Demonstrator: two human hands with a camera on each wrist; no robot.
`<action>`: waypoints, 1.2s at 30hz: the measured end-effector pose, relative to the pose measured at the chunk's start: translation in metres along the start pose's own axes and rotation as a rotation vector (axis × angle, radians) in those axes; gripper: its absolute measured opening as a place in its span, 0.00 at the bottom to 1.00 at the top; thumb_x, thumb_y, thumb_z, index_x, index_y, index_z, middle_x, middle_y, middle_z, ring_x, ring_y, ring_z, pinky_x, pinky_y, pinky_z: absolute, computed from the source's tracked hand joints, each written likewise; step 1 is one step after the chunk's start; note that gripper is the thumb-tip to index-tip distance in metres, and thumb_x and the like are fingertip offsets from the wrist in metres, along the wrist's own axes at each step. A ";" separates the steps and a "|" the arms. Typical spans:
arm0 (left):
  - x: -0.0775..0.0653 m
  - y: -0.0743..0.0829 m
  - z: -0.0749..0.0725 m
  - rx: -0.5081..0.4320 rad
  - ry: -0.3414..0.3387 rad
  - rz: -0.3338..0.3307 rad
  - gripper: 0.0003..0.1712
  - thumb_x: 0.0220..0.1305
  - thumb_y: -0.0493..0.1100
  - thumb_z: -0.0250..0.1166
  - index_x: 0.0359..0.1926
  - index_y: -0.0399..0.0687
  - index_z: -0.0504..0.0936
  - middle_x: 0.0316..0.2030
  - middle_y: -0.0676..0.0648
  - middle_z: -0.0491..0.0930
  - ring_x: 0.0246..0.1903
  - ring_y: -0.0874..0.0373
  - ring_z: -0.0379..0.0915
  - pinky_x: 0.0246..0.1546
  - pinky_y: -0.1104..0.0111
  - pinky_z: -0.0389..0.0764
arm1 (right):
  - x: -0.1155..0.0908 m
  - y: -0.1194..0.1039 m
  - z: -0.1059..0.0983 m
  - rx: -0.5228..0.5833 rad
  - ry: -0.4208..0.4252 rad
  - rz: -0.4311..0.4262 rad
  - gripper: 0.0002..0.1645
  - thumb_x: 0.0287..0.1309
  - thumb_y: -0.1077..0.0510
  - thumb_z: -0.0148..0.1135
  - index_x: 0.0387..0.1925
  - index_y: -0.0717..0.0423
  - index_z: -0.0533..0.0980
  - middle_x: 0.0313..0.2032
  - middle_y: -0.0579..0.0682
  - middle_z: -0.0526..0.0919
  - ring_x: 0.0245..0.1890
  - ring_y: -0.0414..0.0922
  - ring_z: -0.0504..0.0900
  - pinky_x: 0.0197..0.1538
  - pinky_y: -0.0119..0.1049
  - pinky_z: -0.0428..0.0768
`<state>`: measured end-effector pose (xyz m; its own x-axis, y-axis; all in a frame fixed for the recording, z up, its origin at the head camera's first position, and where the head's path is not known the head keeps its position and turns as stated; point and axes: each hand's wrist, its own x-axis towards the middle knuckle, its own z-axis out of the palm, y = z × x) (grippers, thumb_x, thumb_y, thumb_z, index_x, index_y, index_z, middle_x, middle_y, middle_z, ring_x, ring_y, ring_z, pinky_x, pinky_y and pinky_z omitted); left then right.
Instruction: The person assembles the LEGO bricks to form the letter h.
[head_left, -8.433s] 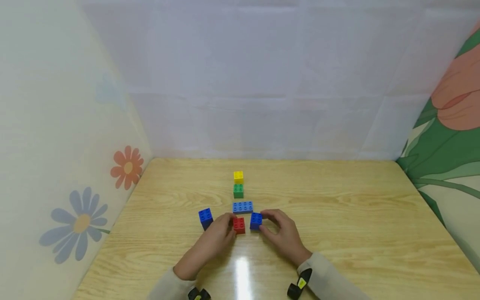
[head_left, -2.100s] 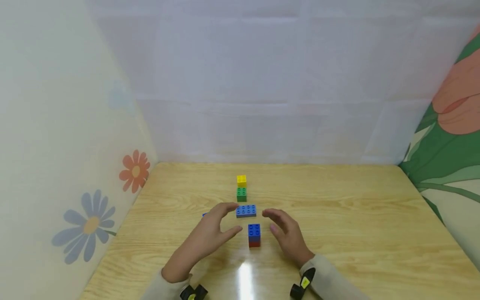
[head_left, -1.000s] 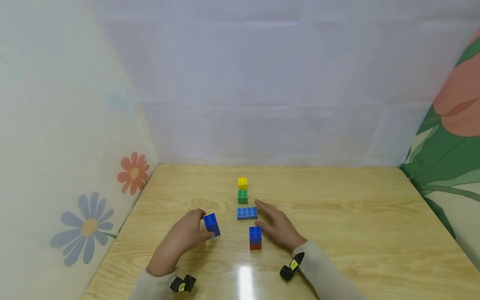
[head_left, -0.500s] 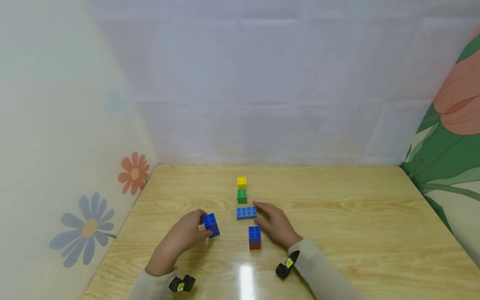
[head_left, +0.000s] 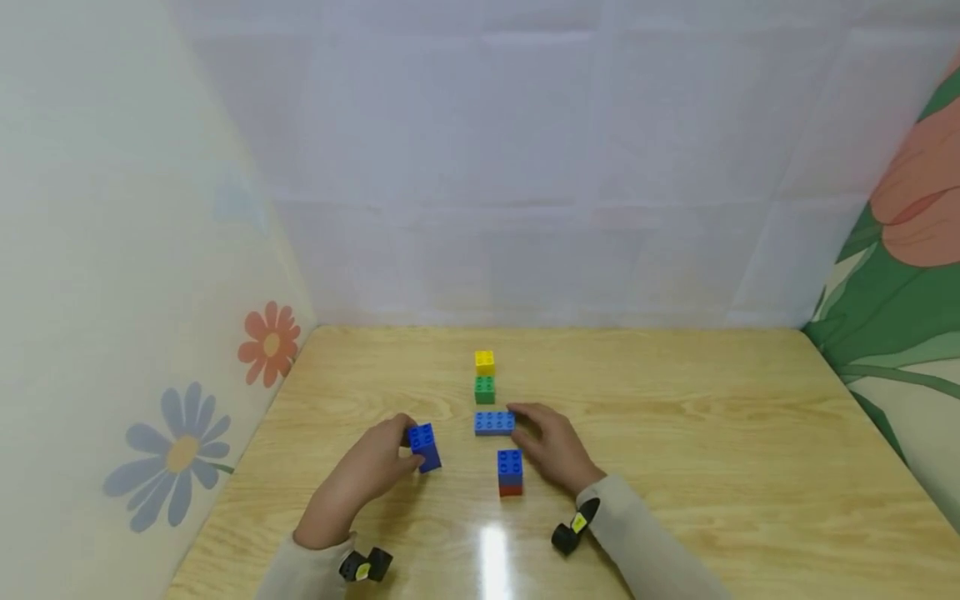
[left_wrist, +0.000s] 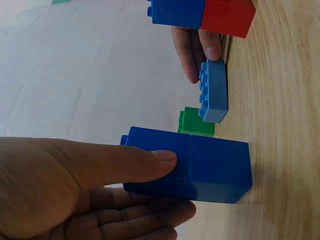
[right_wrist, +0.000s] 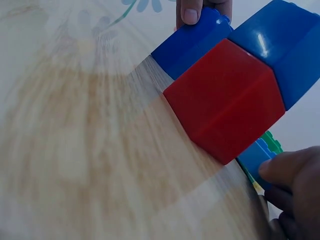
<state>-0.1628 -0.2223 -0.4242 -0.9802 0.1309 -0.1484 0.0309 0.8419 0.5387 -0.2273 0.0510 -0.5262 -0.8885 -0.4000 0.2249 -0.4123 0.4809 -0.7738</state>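
Note:
My left hand pinches a stack of two dark blue bricks. In the left wrist view its thumb lies across the upper brick, the seam shows between the two, and the stack's bottom is close to the table. My right hand holds the right end of a flat light blue brick between thumb and fingers. Nearer to me stands another stack, a dark blue brick on top of a red brick. It partly hides the light blue brick in the right wrist view.
Behind the light blue brick stand a green brick and, farther back, a yellow brick. All sit on a wooden table. A white sheet rises behind it, with flowered panels at both sides.
The red brick and one blue brick, apart at first, now form a stack. My left hand has moved left and taken the blue stack. My right hand has gone to the light blue brick.

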 end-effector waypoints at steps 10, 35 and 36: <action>0.005 0.004 0.005 -0.040 -0.020 0.006 0.20 0.58 0.35 0.70 0.50 0.35 0.75 0.44 0.41 0.81 0.47 0.46 0.78 0.48 0.54 0.80 | 0.000 0.001 -0.003 0.013 0.040 -0.027 0.25 0.64 0.51 0.63 0.62 0.45 0.74 0.60 0.42 0.76 0.62 0.42 0.72 0.65 0.44 0.69; 0.004 0.011 0.020 -0.056 -0.044 0.123 0.20 0.59 0.36 0.70 0.50 0.38 0.75 0.46 0.43 0.80 0.48 0.48 0.78 0.50 0.55 0.79 | -0.018 -0.002 -0.006 0.152 0.246 -0.177 0.23 0.66 0.48 0.61 0.60 0.50 0.75 0.57 0.39 0.77 0.59 0.40 0.75 0.62 0.40 0.73; 0.004 0.011 0.020 -0.056 -0.045 0.126 0.20 0.59 0.36 0.70 0.50 0.38 0.75 0.46 0.43 0.80 0.48 0.48 0.78 0.49 0.55 0.79 | -0.018 -0.002 -0.006 0.161 0.254 -0.195 0.23 0.66 0.50 0.61 0.59 0.50 0.75 0.57 0.40 0.77 0.59 0.41 0.75 0.62 0.39 0.73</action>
<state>-0.1622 -0.2018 -0.4355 -0.9594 0.2584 -0.1131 0.1411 0.7867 0.6010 -0.2115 0.0617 -0.5252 -0.8263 -0.2556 0.5018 -0.5599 0.2774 -0.7807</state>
